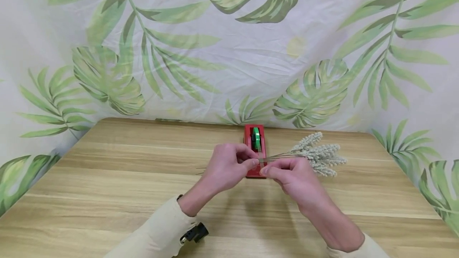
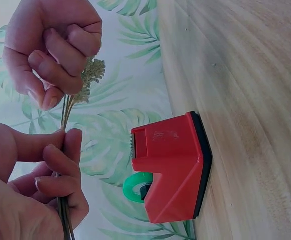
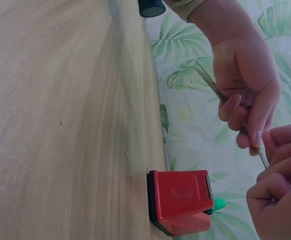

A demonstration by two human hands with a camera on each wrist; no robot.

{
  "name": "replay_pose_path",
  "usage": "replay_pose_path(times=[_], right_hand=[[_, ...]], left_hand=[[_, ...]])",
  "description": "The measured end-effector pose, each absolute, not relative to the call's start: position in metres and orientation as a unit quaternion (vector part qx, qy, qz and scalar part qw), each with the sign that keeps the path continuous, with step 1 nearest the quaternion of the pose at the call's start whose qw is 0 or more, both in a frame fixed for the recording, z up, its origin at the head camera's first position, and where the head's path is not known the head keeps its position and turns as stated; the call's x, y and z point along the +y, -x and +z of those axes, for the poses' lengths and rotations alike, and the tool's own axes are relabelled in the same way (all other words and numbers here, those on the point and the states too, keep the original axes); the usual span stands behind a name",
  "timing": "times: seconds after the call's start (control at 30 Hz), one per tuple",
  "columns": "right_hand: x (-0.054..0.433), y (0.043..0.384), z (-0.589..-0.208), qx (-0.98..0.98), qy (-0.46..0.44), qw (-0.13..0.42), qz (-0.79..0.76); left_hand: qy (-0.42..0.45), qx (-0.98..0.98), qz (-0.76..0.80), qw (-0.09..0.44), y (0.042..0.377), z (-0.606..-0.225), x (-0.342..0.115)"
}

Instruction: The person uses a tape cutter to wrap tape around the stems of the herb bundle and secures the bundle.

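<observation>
A bunch of dried flowers (image 1: 324, 155) with pale grey-green heads lies sideways in the air, heads to the right. My left hand (image 1: 226, 168) pinches its thin stems (image 2: 65, 212) between thumb and forefinger, the other fingers curled around them. Close beside it, my right hand (image 1: 297, 178) pinches what looks like a short strip of clear tape (image 1: 261, 164) against the stems. Its fingers (image 2: 60, 65) are curled; the strip is hardly visible in the wrist views. Behind and below the hands stands a red tape dispenser (image 2: 173, 160) holding a green tape roll (image 1: 256, 138).
The wood-grain table (image 1: 125, 174) spreads out around the dispenser. A leaf-patterned cloth (image 1: 251, 59) hangs along its back edge. On the left forearm sits a black device (image 1: 195, 232) near the cream sleeve (image 1: 161, 226).
</observation>
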State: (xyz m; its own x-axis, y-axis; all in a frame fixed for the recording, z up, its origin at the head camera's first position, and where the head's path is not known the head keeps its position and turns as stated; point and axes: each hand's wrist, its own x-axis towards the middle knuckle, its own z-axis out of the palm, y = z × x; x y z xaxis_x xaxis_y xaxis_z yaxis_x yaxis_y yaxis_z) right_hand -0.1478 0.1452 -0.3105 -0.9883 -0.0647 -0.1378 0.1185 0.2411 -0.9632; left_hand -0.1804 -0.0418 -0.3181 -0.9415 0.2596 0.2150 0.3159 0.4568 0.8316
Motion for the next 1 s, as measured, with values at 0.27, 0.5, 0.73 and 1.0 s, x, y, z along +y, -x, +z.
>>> replay_pose_path(times=[0.27,0.5,0.73,1.0], right_hand=[[0.138,0.150,-0.324,0.809,-0.039,0.045,-0.585],[0.130,0.154,-0.336,0.774,-0.069,0.046,-0.628],[0.129,0.153,-0.342,0.711,-0.088,0.082,-0.693],[0.129,0.154,-0.345,0.708,-0.111,0.072,-0.693]], left_hand=[[0.173,-0.848,-0.499,0.040,0.181,-0.317,-0.043],[0.180,-0.845,-0.502,0.037,0.182,-0.319,-0.042],[0.201,-0.852,-0.483,0.025,0.184,-0.323,-0.041],[0.201,-0.865,-0.459,0.009,0.184,-0.321,-0.043]])
